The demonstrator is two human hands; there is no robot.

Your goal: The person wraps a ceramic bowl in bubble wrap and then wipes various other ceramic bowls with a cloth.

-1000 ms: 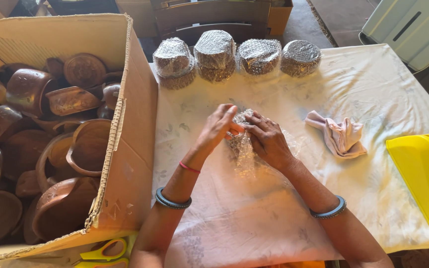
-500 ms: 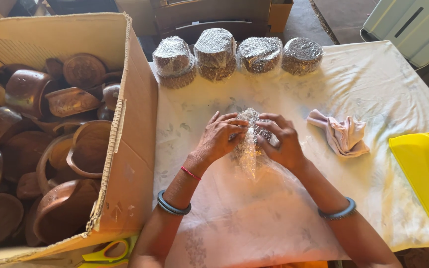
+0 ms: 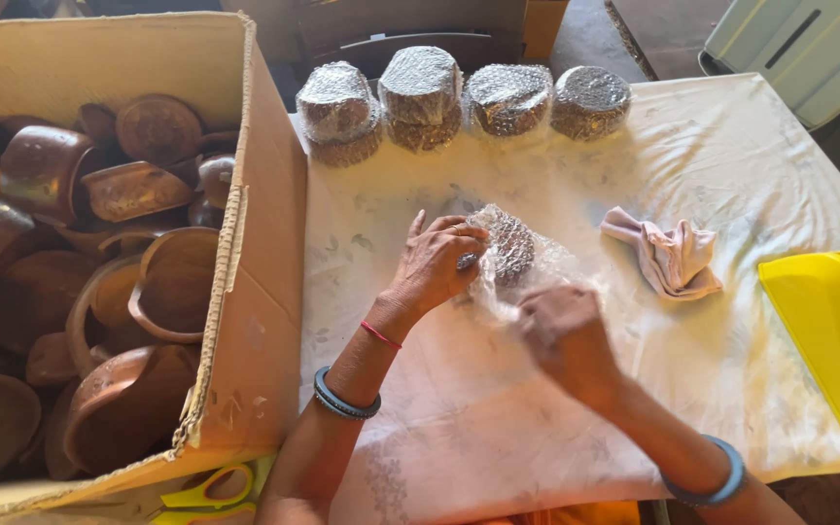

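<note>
Both hands are mid-wrap, I judge: left hand (image 3: pixel 435 264) pins the half-wrapped bubble-wrap bundle (image 3: pixel 507 248), right hand (image 3: pixel 564 331) blurred just beside, grip unclear; next, close the loose film.

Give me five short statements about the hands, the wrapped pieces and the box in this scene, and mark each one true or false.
1. The left hand rests on a bubble-wrapped piece on the table. True.
2. Six wrapped bundles stand in the row at the far edge of the table. False: four stand there.
3. The cardboard box on the left holds brown pots. True.
4. The pink cloth lies inside the box. False: it lies on the white tablecloth, to the right of the hands.
5. The right hand holds the scissors. False: the scissors lie at the bottom edge, below the box, away from both hands.
</note>
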